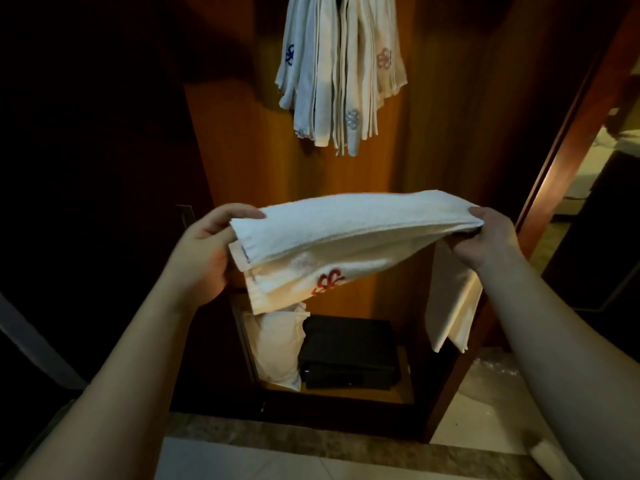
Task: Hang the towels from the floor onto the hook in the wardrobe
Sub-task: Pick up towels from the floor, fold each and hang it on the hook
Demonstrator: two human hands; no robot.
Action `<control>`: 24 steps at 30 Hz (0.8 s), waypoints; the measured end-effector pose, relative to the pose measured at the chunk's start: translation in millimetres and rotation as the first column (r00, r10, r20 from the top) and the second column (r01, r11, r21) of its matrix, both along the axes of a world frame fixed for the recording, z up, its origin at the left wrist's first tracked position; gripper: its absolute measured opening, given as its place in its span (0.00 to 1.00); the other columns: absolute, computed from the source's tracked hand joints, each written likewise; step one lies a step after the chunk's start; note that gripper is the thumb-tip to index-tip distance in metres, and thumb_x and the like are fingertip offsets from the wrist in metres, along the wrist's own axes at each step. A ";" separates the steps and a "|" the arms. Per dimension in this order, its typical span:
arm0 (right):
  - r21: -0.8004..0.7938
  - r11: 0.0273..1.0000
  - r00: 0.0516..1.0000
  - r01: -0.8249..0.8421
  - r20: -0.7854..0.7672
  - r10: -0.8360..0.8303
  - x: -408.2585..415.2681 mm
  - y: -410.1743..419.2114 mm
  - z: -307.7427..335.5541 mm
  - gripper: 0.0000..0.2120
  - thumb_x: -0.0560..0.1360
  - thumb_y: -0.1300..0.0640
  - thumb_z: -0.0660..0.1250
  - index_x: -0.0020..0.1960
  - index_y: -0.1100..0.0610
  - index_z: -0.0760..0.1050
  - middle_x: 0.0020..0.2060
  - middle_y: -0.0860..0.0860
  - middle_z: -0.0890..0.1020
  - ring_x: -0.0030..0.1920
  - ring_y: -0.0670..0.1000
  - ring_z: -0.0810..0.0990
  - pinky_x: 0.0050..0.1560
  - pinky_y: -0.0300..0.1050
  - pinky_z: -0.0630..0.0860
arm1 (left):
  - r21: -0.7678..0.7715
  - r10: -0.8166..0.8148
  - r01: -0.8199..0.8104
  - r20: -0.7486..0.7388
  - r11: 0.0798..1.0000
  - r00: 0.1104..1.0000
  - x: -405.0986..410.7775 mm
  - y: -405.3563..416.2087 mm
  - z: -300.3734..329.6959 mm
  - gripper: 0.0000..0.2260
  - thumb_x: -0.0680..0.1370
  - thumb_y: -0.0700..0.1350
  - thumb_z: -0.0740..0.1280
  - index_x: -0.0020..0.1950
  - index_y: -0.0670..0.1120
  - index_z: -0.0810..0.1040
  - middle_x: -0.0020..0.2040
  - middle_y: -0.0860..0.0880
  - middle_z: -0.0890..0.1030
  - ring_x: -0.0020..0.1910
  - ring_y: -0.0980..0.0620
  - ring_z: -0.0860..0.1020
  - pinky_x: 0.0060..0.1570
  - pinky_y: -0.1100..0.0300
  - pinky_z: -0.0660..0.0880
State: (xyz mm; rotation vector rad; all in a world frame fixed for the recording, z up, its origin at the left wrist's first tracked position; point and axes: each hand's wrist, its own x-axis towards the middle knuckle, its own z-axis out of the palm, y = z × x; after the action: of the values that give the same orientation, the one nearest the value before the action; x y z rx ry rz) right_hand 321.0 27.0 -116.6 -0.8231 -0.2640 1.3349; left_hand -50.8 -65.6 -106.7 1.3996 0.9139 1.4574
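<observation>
Towel held up, mid-frame, both hands gripping its ends.
L hand & R hand fingers pinch cloth; next: lift to hung towels, upper centre.

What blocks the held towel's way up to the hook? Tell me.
Nothing visible. The towel, held by the left hand and right hand, has open space above it. The hook is hidden behind the hanging towels.

Safe: black, on the wardrobe's bottom shelf.
Pillow: white, upright, touching the safe's left side.
Doorway: lit, far right of the safe.
</observation>
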 end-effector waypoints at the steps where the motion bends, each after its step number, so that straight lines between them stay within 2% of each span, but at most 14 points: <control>1: -0.010 1.000 0.999 -0.021 0.028 0.022 0.5 0.3 0.0 0.21 0.80 0.63 0.60 0.73 0.62 0.65 0.59 0.62 0.80 0.55 0.63 0.82 0.42 0.58 0.83 | 0.002 -0.032 0.032 0.045 0.999 0.998 -2.0 -1.8 4.1 0.11 0.78 0.43 0.63 0.42 0.53 0.84 0.48 0.52 0.85 0.45 0.48 0.84 0.36 0.55 0.81; 3: -0.022 0.999 0.998 -0.039 0.050 0.040 -1.4 1.0 -0.4 0.20 0.81 0.62 0.61 0.71 0.60 0.64 0.56 0.62 0.79 0.53 0.64 0.81 0.35 0.58 0.82 | -0.006 -0.046 0.046 0.049 0.999 0.998 -1.7 -2.0 0.7 0.16 0.80 0.39 0.59 0.37 0.52 0.80 0.46 0.51 0.84 0.45 0.44 0.82 0.34 0.53 0.77; 5: -0.027 0.999 0.999 -0.036 0.021 0.036 -3.3 1.1 -0.9 0.20 0.80 0.61 0.64 0.70 0.60 0.65 0.55 0.63 0.80 0.52 0.66 0.81 0.30 0.60 0.81 | -0.023 -0.040 0.042 0.077 0.999 0.996 1.3 -0.7 -10.5 0.24 0.80 0.32 0.53 0.33 0.51 0.78 0.46 0.47 0.81 0.47 0.41 0.79 0.38 0.50 0.72; 7: -0.023 0.999 0.999 -0.033 -0.028 0.033 -4.0 0.9 -2.0 0.22 0.79 0.61 0.66 0.71 0.59 0.65 0.56 0.64 0.80 0.53 0.67 0.81 0.33 0.64 0.82 | -0.031 -0.036 0.040 0.119 0.999 0.992 2.6 -0.3 -19.1 0.26 0.78 0.28 0.49 0.31 0.49 0.76 0.49 0.43 0.77 0.50 0.39 0.77 0.41 0.49 0.71; 9: 0.003 0.999 0.995 -0.042 -0.088 0.042 -5.3 1.0 -3.0 0.23 0.78 0.60 0.68 0.70 0.59 0.65 0.56 0.64 0.81 0.54 0.69 0.81 0.39 0.68 0.82 | -0.015 -0.043 0.045 0.128 0.999 0.991 1.0 0.3 -27.3 0.22 0.75 0.31 0.52 0.32 0.49 0.77 0.51 0.45 0.79 0.53 0.37 0.78 0.43 0.49 0.73; 11: 0.054 0.997 0.989 -0.047 -0.139 0.054 -9.1 2.1 -1.9 0.23 0.78 0.58 0.68 0.70 0.59 0.65 0.56 0.65 0.82 0.55 0.69 0.82 0.46 0.70 0.81 | -0.006 -0.051 0.053 0.194 0.999 0.980 -0.1 2.7 -36.7 0.17 0.73 0.34 0.57 0.38 0.51 0.81 0.53 0.47 0.82 0.54 0.40 0.80 0.43 0.52 0.77; 12: 0.083 0.996 0.985 -0.046 -0.160 0.059 -11.2 3.3 -0.6 0.23 0.79 0.57 0.67 0.72 0.59 0.66 0.58 0.64 0.82 0.56 0.68 0.82 0.51 0.69 0.80 | -0.017 -0.042 0.048 0.244 0.999 0.969 0.3 4.6 -41.3 0.16 0.72 0.35 0.59 0.45 0.53 0.83 0.54 0.49 0.83 0.54 0.42 0.81 0.43 0.54 0.79; 14: 0.137 0.989 0.980 -0.048 -0.183 0.073 -15.7 5.7 3.7 0.23 0.80 0.56 0.65 0.73 0.59 0.66 0.59 0.64 0.82 0.57 0.67 0.82 0.56 0.67 0.79 | -0.085 0.014 0.014 0.323 0.996 0.946 1.4 10.6 -51.7 0.21 0.74 0.37 0.61 0.61 0.55 0.81 0.57 0.49 0.84 0.53 0.45 0.83 0.44 0.53 0.83; 15: 0.158 0.986 0.978 -0.053 -0.191 0.083 -18.2 6.5 6.2 0.22 0.81 0.56 0.65 0.73 0.59 0.66 0.59 0.63 0.82 0.57 0.66 0.83 0.57 0.67 0.79 | -0.124 0.040 0.002 0.336 0.992 0.941 2.2 12.4 -55.8 0.21 0.75 0.39 0.61 0.65 0.55 0.79 0.58 0.48 0.84 0.53 0.46 0.84 0.42 0.52 0.83; 18: 0.179 0.982 0.977 -0.054 -0.196 0.089 -24.7 9.1 12.6 0.21 0.80 0.57 0.65 0.72 0.59 0.68 0.59 0.62 0.83 0.57 0.65 0.83 0.59 0.65 0.78 | -0.199 0.058 -0.006 0.252 0.980 0.966 4.9 16.9 -64.5 0.15 0.80 0.43 0.61 0.61 0.54 0.81 0.58 0.47 0.84 0.53 0.46 0.83 0.38 0.54 0.81; 20: 0.179 0.983 0.979 -0.040 -0.189 0.074 -26.8 10.5 14.7 0.21 0.80 0.57 0.65 0.72 0.60 0.68 0.59 0.63 0.83 0.58 0.65 0.83 0.62 0.65 0.77 | -0.210 0.100 -0.071 0.129 0.975 0.987 5.3 19.3 -65.9 0.12 0.82 0.45 0.61 0.58 0.57 0.82 0.57 0.51 0.84 0.54 0.47 0.83 0.39 0.55 0.80; 22: 0.174 0.984 0.983 -0.028 -0.172 0.058 -26.1 11.8 14.5 0.21 0.81 0.56 0.64 0.72 0.60 0.68 0.59 0.63 0.83 0.58 0.66 0.83 0.63 0.65 0.76 | -0.157 0.174 -0.174 -0.014 0.972 0.985 2.3 21.1 -64.1 0.13 0.83 0.45 0.60 0.55 0.60 0.82 0.53 0.54 0.84 0.53 0.48 0.82 0.40 0.54 0.79; 24: 0.163 0.987 0.989 -0.014 -0.145 0.038 -23.5 13.2 13.6 0.20 0.81 0.56 0.64 0.71 0.59 0.68 0.57 0.63 0.84 0.55 0.66 0.84 0.60 0.66 0.78 | -0.101 0.212 -0.208 0.025 0.973 0.977 -4.3 22.1 -59.8 0.16 0.84 0.42 0.59 0.50 0.59 0.83 0.52 0.54 0.83 0.50 0.50 0.82 0.37 0.56 0.79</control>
State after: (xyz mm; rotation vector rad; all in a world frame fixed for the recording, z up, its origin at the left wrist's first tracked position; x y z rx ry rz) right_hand 297.5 40.2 -103.0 -0.5836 -0.2631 1.3720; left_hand -55.1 -43.6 -166.6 1.2302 1.1233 1.5658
